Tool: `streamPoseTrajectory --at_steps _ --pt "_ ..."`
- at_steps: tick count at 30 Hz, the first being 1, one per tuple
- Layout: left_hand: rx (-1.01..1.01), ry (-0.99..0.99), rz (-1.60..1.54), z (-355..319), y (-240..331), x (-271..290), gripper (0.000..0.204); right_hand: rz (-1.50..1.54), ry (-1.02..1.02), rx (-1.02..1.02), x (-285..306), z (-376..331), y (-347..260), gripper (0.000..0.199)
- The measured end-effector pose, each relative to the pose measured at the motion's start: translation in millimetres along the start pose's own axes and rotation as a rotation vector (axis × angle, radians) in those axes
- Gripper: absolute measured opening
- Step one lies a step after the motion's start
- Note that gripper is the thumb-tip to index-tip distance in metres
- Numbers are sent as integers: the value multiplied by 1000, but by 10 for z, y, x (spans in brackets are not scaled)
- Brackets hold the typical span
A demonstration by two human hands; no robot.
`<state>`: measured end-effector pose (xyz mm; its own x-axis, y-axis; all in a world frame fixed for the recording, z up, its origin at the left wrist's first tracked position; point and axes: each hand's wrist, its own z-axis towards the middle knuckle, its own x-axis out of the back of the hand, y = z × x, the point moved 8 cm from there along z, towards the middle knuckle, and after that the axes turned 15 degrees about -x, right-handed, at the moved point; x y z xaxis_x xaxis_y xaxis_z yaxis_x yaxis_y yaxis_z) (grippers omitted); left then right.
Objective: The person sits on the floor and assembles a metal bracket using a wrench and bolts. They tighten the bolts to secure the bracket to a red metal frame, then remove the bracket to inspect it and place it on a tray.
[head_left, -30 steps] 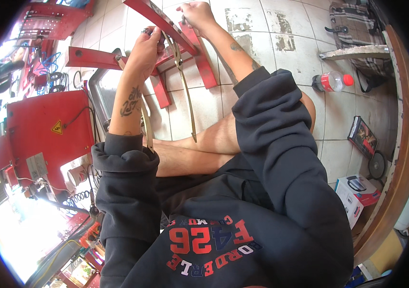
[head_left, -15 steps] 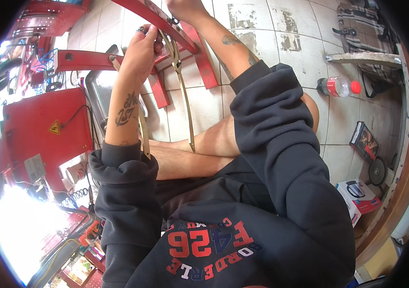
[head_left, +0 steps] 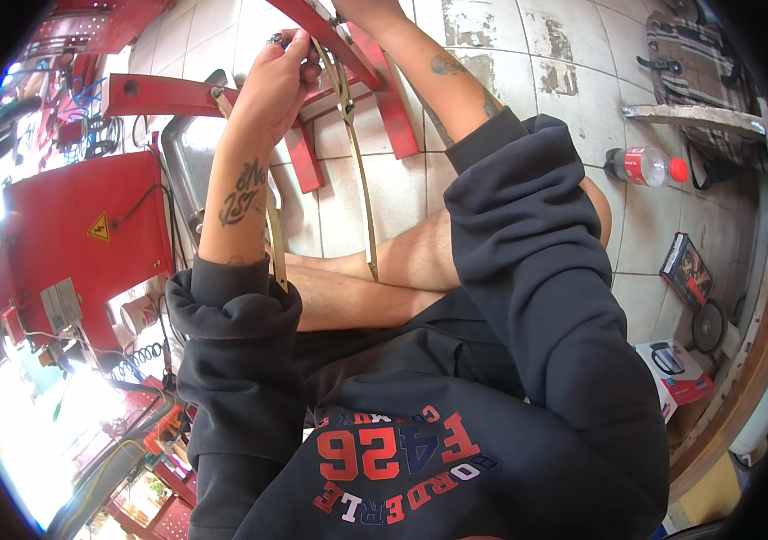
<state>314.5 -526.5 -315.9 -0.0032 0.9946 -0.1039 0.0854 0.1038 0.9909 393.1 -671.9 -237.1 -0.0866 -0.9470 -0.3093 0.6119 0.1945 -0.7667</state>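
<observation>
At the top, my left hand (head_left: 283, 83) is closed beside a red metal frame (head_left: 341, 43), its thumb pointing up along the frame. What its curled fingers hold is hidden; something small and dark shows at the fingers. My right hand (head_left: 368, 7) is at the frame's far side, cut off by the upper edge, so its fingers do not show. Two long, thin brass-coloured metal bars hang toward me: one bar (head_left: 360, 171) runs from a pivot on the frame down over my crossed legs, the other bar (head_left: 278, 243) passes beside my left forearm.
A red machine cabinet (head_left: 87, 234) and a metal tray (head_left: 188, 162) stand at the left. On the tiled floor at the right lie a bottle with a red cap (head_left: 645, 167), a dark flat case (head_left: 686, 270), a black disc (head_left: 709, 326) and a box (head_left: 677, 373). A plaid backpack (head_left: 695, 67) is behind.
The view has shifted slightly, so the frame, bars and floor things sit a little farther right. Both hands stay at the frame, a little higher in the picture.
</observation>
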Motion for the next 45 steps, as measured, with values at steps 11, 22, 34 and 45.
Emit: streamPoseTrajectory --at_steps 11,22,34,45 --pt "4 -18 -37 -34 58 -86 22 191 -73 -360 -89 -57 326 35" --pt "25 -52 -13 -51 81 -86 21 318 -172 -480 -279 -49 605 29" --pt "70 -35 -49 -12 13 -60 19 -48 -95 -558 -169 -164 1293 30" --pt "-92 86 138 -39 53 -7 27 423 -11 -1381 -269 -775 1580 39"
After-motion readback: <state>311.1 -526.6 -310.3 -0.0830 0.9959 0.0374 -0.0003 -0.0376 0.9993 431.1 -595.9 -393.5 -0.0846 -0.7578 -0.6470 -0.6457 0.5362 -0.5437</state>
